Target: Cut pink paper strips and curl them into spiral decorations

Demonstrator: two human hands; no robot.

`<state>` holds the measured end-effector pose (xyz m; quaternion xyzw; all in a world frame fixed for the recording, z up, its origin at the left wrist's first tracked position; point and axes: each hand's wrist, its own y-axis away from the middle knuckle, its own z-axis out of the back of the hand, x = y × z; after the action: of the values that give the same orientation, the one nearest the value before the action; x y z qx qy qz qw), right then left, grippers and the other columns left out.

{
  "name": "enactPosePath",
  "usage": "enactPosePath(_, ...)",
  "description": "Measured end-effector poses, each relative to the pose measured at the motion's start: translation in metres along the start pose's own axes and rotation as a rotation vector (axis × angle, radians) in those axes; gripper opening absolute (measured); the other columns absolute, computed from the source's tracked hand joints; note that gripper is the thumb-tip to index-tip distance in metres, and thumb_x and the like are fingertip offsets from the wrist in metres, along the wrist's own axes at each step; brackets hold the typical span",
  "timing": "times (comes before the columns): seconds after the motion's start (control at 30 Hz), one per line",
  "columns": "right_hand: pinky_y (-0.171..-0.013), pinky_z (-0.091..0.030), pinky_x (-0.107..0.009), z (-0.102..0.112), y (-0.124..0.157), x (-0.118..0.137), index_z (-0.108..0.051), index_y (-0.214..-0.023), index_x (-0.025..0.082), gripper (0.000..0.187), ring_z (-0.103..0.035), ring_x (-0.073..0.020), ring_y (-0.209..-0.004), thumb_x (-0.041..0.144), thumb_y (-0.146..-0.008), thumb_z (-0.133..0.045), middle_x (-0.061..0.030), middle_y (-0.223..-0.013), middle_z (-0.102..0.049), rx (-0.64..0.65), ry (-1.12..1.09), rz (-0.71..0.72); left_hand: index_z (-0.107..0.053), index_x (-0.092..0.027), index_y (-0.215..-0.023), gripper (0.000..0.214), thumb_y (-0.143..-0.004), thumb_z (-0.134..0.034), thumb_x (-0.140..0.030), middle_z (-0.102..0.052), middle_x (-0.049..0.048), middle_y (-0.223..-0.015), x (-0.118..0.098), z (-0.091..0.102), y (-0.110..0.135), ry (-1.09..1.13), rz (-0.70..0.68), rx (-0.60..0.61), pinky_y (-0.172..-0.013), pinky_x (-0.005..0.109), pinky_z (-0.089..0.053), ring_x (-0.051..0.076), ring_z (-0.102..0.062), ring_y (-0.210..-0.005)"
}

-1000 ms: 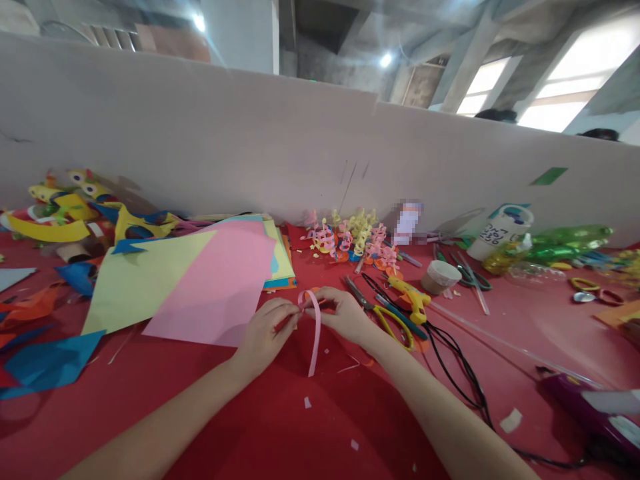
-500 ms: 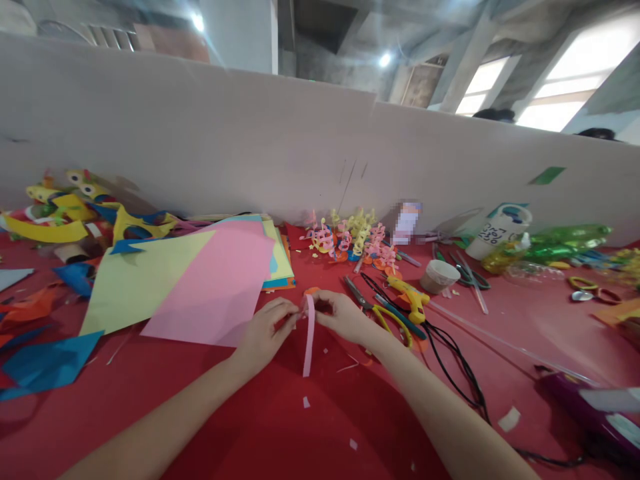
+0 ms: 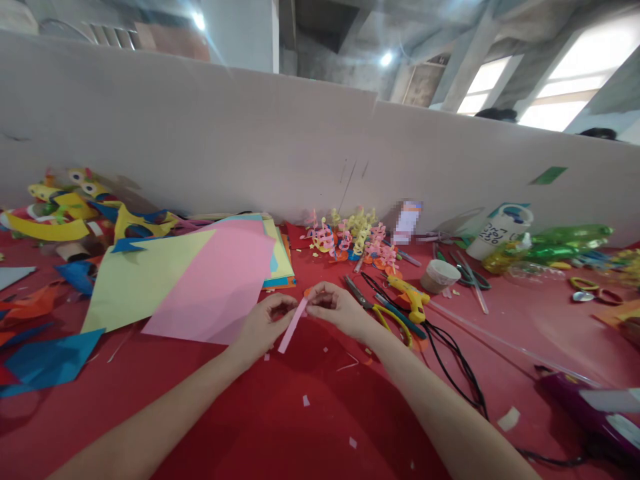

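A narrow pink paper strip (image 3: 292, 328) slants down and to the left between my two hands, above the red table. My right hand (image 3: 340, 310) pinches its upper end between thumb and fingers. My left hand (image 3: 265, 325) has its fingertips closed on the strip from the other side, just below that end. A bit of orange (image 3: 307, 293) shows behind the fingertips; what it belongs to is hidden. Left of my hands lies a large pink paper sheet (image 3: 215, 280) over a pale yellow sheet (image 3: 145, 273).
Right of my hands lie yellow-handled scissors (image 3: 395, 325) and a yellow glue gun (image 3: 411, 297) with black cable. Behind stand several small curled-paper figures (image 3: 360, 237). A paper cup (image 3: 440, 276), green plastic bottle (image 3: 570, 237) and purple tool (image 3: 585, 407) are farther right. Blue paper (image 3: 53, 360) lies left.
The strip has swung from hanging nearly upright to slanting, its lower end moving left and up. My hands have shifted slightly; both stay at its upper end.
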<state>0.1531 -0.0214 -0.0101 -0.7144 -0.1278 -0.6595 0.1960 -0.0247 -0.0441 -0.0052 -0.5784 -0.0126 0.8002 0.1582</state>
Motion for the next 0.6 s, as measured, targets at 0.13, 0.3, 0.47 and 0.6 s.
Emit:
enactPosePath(0.13, -0.063, -0.044, -0.025, -0.003, 0.0, -0.001, -0.053, -0.079, 0.02, 0.032, -0.055, -0.0095, -0.058, 0.037, -0.063, -0.074, 0.0045, -0.065, -0.06, -0.027, -0.097, -0.065, -0.063, -0.017, -0.077, 0.014, -0.075, -0.056, -0.03, -0.062, 0.0015, -0.069, -0.005, 0.004, -0.002, 0.071, 0.035, 0.112, -0.067, 0.029, -0.045, 0.016, -0.058, -0.067)
enactPosePath(0.3, -0.062, -0.044, -0.024, -0.006, -0.001, 0.0, -0.054, -0.079, 0.019, 0.033, -0.054, -0.0085, -0.056, 0.035, -0.059, -0.076, 0.0049, -0.065, -0.059, -0.091, -0.137, -0.096, -0.059, -0.017, -0.057, 0.029, -0.079, -0.053, -0.034, -0.059, -0.0002, -0.058, -0.011, 0.004, -0.003, 0.123, 0.131, 0.103, -0.069, 0.028, -0.042, 0.015, -0.056, -0.063)
enactPosePath(0.47, -0.064, -0.045, -0.025, -0.006, -0.001, 0.004, -0.057, -0.08, 0.019, 0.03, -0.056, -0.0095, -0.059, 0.033, -0.061, -0.075, 0.0039, -0.067, -0.06, -0.103, -0.112, -0.091, -0.065, -0.016, -0.064, 0.023, -0.075, -0.059, -0.036, -0.063, 0.0006, -0.066, -0.011, 0.003, -0.003, 0.203, 0.217, 0.064, -0.07, 0.028, -0.04, 0.016, -0.055, -0.068)
enactPosePath(0.6, -0.065, -0.045, -0.025, -0.006, 0.001, 0.006, -0.057, -0.08, 0.019, 0.03, -0.056, -0.0092, -0.059, 0.034, -0.062, -0.075, 0.0038, -0.067, -0.06, -0.079, -0.115, -0.086, -0.063, -0.016, -0.06, 0.025, -0.076, -0.057, -0.034, -0.06, -0.0006, -0.062, -0.011, 0.003, -0.003, 0.213, 0.192, 0.077, -0.07, 0.027, -0.039, 0.015, -0.053, -0.065)
